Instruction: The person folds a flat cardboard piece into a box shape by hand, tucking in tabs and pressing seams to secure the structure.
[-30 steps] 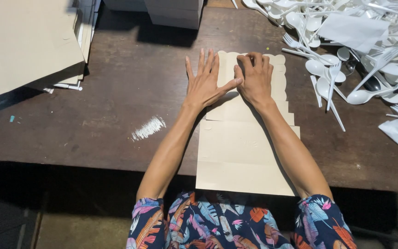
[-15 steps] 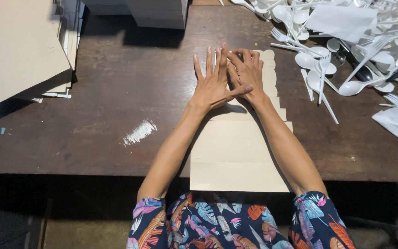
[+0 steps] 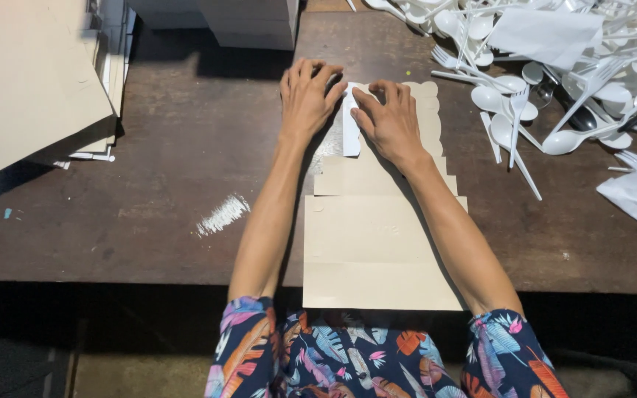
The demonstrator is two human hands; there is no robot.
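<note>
Left hand (image 3: 306,96) and right hand (image 3: 391,119) press flat, fingers bent, on far end of card (image 3: 377,243); neither grips. Spoons (image 3: 554,81) lie right.

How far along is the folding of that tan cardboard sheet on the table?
Early on. The tan cardboard blank lies mostly flat on the dark table, near edge overhanging. In hand: the left hand and right hand press at its far end, where a small flap is turned up showing its white side. The wide near panels show creases but lie unfolded.
</note>
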